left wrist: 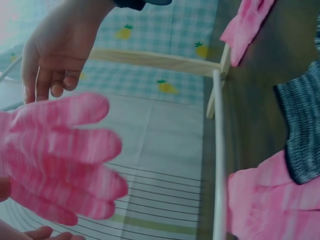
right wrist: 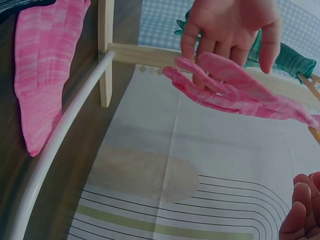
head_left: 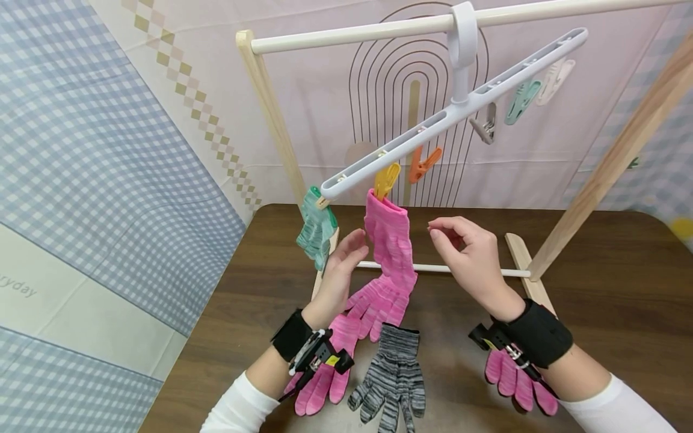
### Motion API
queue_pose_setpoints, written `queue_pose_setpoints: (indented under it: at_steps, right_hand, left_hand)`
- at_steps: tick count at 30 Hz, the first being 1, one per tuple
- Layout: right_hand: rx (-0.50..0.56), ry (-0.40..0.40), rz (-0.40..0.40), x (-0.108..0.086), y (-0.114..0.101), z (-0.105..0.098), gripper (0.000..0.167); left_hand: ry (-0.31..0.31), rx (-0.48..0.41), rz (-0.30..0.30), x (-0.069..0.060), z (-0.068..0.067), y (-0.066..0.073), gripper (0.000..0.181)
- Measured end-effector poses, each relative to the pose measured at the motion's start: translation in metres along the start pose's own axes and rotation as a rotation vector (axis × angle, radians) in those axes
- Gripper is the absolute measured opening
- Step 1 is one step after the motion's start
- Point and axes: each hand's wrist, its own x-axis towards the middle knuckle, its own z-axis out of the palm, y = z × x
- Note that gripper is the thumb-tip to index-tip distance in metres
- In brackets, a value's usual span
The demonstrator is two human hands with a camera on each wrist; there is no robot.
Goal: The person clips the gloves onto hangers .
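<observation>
A pink knit glove (head_left: 390, 240) hangs fingers-down by its cuff from a yellow clothespin (head_left: 387, 180) on the white hanger bar (head_left: 455, 114). Close to its left side is my left hand (head_left: 338, 273), its fingers relaxed and holding nothing. In the right wrist view those left fingers (right wrist: 220, 52) are partly behind the pink glove (right wrist: 240, 92). My right hand (head_left: 471, 255) is in the air to the glove's right, fingers loosely bent, with nothing visible in them. A green knit glove (head_left: 316, 228) hangs at the bar's near left end, from a light clothespin (head_left: 323, 202).
An orange clothespin (head_left: 424, 164), a grey one (head_left: 485, 124), a mint one (head_left: 523, 102) and a white one (head_left: 556, 81) hang along the bar. A grey striped glove (head_left: 392, 373), a pink glove (head_left: 330, 376) and another pink glove (head_left: 520, 382) lie on the brown table (head_left: 612, 288).
</observation>
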Motion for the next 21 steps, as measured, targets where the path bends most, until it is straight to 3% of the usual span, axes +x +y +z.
queue_pose_setpoints:
  at_steps: [7, 21]
  right_hand:
    - [-0.011, -0.010, 0.011, -0.006, 0.006, 0.000, 0.013]
    - [-0.022, -0.012, 0.043, -0.013, 0.013, 0.001, 0.012]
  left_hand:
    - [-0.059, 0.059, -0.088, -0.007, 0.001, -0.009, 0.055]
    - [-0.135, 0.074, -0.099, -0.021, 0.006, -0.019, 0.056]
